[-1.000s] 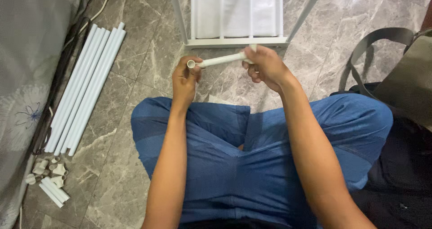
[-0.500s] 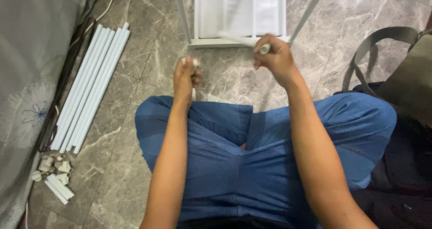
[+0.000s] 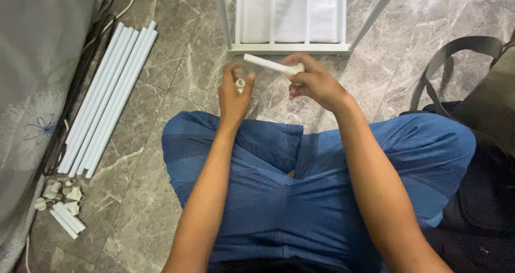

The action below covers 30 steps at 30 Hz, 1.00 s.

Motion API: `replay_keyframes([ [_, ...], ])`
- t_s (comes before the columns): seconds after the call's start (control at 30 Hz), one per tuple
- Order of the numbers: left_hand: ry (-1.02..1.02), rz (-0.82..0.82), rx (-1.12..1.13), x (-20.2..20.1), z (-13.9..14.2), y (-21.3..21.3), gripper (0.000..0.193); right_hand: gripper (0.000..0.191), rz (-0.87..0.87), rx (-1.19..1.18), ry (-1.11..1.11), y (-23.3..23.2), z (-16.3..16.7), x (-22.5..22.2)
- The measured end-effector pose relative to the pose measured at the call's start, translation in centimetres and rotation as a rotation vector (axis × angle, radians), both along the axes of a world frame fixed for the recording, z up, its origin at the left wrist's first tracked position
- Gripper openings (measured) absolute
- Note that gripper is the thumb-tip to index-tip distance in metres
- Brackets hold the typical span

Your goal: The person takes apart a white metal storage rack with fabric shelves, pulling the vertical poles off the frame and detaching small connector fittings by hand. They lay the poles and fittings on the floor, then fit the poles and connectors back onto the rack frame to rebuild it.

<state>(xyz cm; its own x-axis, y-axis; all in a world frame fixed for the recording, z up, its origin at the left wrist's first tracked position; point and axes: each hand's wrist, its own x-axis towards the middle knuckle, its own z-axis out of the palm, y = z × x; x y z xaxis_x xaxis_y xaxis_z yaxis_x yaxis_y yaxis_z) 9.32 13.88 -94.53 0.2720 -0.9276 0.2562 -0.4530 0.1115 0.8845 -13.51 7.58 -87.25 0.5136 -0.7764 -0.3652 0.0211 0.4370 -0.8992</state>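
Observation:
My left hand (image 3: 234, 93) pinches a small cream pipe connector (image 3: 241, 83) between its fingertips, held upright above my left knee. A short white tube (image 3: 266, 64) is gripped at its right end by my right hand (image 3: 314, 82), and its free end points left and away from me. Connector and tube are apart, with a small gap between them. Both hands hover over my blue-trousered legs, just in front of a white rack frame (image 3: 289, 48).
Several long white tubes (image 3: 104, 98) lie side by side on the marble floor at left, next to a grey patterned cloth (image 3: 32, 90). A heap of cream connectors (image 3: 59, 193) with short tubes lies at lower left. A dark bag with a strap (image 3: 483, 90) sits at right.
One second ago both hands held the short tube level between them. They have since come apart: my left hand keeps only the connector, and my right hand has swung the tube up and to the right.

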Motion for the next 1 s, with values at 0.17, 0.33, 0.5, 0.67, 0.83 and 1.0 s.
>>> replay_keyframes([
  [0.17, 0.373, -0.096, 0.064, 0.4, 2.5, -0.5, 0.057, 0.033, -0.022, 0.199, -0.122, -0.6, 0.6, -0.8],
  [0.33, 0.445, -0.257, 0.079, 0.4, 2.9, 0.1, 0.040, 0.037, 0.060, 0.380, -0.140, -0.9, -0.9, -1.2],
  [0.5, 0.342, -0.278, 0.067, 0.0, 2.6, 0.5, 0.031, 0.026, 0.054, 0.504, -0.265, -1.5, -2.3, -2.1],
  [0.67, 0.138, -0.236, -0.049, -0.5, 3.7, 0.9, 0.028, 0.022, 0.106, 0.642, -0.531, -1.9, -3.1, -3.0],
  [0.83, -0.060, -0.169, -0.159, -0.8, 5.0, 1.6, 0.018, 0.020, 0.111, 0.645, -0.499, -2.0, -3.2, -3.0],
  [1.0, -0.059, -0.079, 0.029, -0.8, 5.3, 1.3, 0.018, 0.025, 0.104, 0.433, -0.337, -1.7, -2.1, -2.6],
])
